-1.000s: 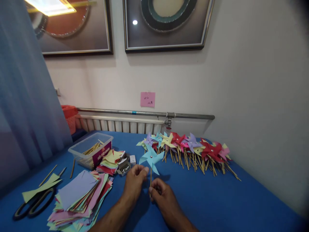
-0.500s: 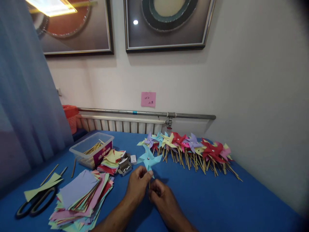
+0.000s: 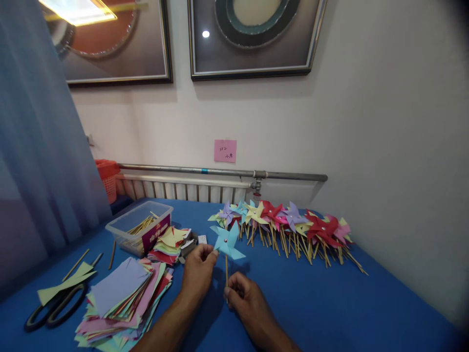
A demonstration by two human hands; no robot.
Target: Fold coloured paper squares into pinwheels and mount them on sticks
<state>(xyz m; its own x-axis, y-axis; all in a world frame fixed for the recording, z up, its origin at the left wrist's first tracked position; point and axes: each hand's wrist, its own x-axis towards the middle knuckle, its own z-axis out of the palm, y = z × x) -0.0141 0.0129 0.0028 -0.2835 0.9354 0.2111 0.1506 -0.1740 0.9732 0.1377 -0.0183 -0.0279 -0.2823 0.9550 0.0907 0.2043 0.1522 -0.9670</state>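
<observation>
A light blue paper pinwheel (image 3: pixel 227 241) on a thin wooden stick stands upright above the blue table (image 3: pixel 330 303). My right hand (image 3: pixel 244 296) grips the lower end of the stick. My left hand (image 3: pixel 198 273) pinches a left blade of the pinwheel with its fingertips. Behind them, a long row of finished pinwheels (image 3: pixel 286 225) in several colours lies along the table's far side, sticks pointing toward me.
A pile of coloured paper squares (image 3: pixel 122 298) lies at the left front, black scissors (image 3: pixel 51 305) left of it. A clear plastic box of sticks (image 3: pixel 138 226) and a stack of cut paper (image 3: pixel 168 243) sit behind. Loose sticks (image 3: pixel 75 265) lie nearby. A radiator (image 3: pixel 183 188) runs along the wall.
The pinwheel dipped lower and turned, then rose again. My left hand shifted slightly left along its blade; my right hand stayed on the stick.
</observation>
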